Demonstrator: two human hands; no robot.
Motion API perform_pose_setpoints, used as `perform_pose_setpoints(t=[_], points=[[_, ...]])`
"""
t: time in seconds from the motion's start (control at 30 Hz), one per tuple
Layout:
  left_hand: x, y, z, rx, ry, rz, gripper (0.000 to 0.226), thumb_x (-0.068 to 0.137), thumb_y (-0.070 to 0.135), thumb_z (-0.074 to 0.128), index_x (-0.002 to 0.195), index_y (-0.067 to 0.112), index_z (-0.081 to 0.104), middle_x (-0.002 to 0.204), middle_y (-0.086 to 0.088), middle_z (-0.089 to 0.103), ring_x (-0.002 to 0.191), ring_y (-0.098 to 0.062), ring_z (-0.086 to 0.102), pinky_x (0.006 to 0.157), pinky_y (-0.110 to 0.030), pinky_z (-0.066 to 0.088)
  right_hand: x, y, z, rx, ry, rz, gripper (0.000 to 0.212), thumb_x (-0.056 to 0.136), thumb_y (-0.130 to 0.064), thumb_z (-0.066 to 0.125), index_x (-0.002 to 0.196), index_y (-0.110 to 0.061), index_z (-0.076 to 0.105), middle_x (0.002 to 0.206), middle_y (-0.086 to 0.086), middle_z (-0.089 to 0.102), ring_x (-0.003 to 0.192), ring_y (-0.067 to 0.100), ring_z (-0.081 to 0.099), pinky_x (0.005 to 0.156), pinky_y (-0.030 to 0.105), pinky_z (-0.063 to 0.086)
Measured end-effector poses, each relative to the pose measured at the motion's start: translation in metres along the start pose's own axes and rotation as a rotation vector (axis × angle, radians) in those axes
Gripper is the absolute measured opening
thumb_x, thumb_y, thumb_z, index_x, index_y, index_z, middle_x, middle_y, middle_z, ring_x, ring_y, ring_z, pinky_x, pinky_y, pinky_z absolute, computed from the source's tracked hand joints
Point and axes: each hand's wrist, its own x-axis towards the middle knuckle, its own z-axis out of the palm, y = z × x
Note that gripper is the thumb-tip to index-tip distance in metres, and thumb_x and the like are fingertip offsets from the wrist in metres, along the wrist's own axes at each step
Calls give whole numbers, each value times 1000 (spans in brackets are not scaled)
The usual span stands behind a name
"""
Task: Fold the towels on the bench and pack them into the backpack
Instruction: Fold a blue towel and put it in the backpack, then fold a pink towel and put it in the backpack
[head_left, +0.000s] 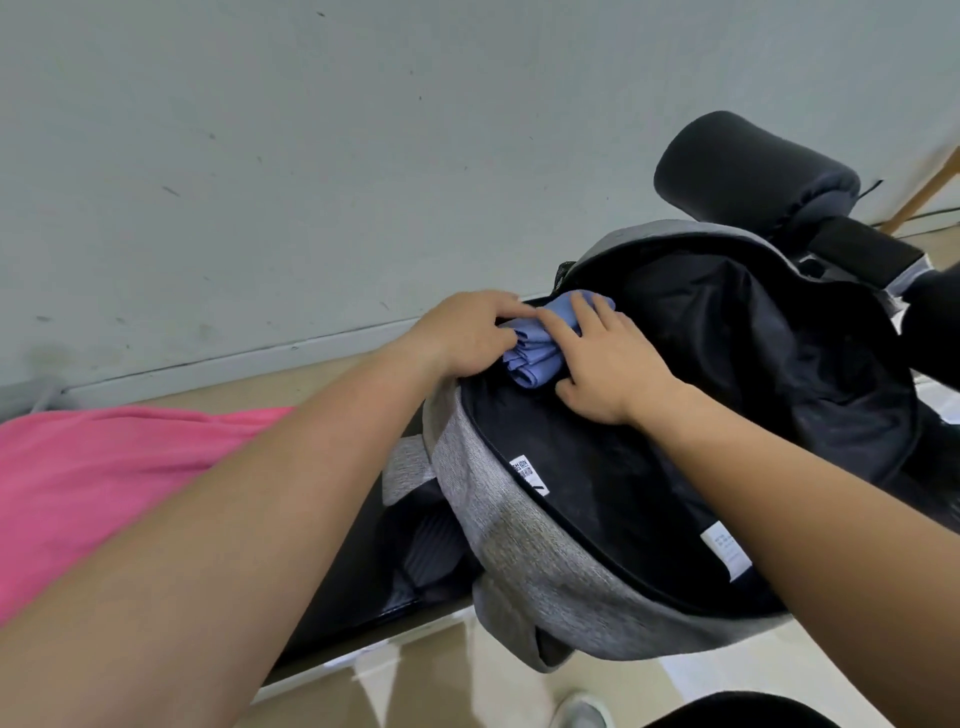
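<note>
folded blue towel sits bunched inside backpack.

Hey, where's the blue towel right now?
In the head view, the blue towel lies mid-frame at the far edge of the open backpack, gripped by the left hand and pressed by the right hand.

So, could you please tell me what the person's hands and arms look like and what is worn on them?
Both are bare: the left hand and right hand wear no gloves, and no ring, watch or band shows. The left forearm and right forearm show no sleeve anywhere in view.
</note>
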Motion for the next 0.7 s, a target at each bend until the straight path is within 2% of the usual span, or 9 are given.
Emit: perform_pose_setpoints(t=[0.07,0.2,0.37,0.47,0.57,0.7], points=[[1,1,2,124,-67,25,51,89,11,46,131,35,63,138,2,61,127,-25,54,105,-36,43,-2,4,1,62,-30,36,83,85,-35,49,157,-27,7,163,19,6,151,32,6,119,45,20],[1,5,5,235,-87,4,47,93,17,46,134,35,60,142,3,57,129,-25,52,106,-38,43,-2,12,3,188,-146,65,81,90,-24,46,157,-29,1,165,12,-3,153,27,0,120,46,22],[-3,9,7,183,-38,-23,34,91,17,49,117,18,69,119,-8,69,112,-31,61,95,-42,49,6,4,3,223,-191,82,78,92,-23,42,157,-26,-1,165,13,-6,152,28,-6,120,50,18],[-8,12,6,164,-20,-23,33,91,17,49,119,15,67,121,-10,68,114,-31,59,97,-42,47,5,2,-2,214,-215,108,78,92,-24,42,157,-27,-1,165,10,-6,152,27,-7,119,55,16],[-22,16,-3,128,47,-14,37,93,14,49,125,17,67,127,-7,67,120,-29,58,101,-37,45,-3,-2,-14,133,-169,108,72,94,-25,39,157,-23,5,165,8,5,152,26,3,118,52,19],[-55,13,-27,131,115,-49,41,94,18,50,133,20,62,136,-2,62,127,-23,54,105,-30,41,-20,-26,-48,157,-55,89,63,92,-24,43,152,-14,25,156,8,31,143,28,29,109,45,34]])
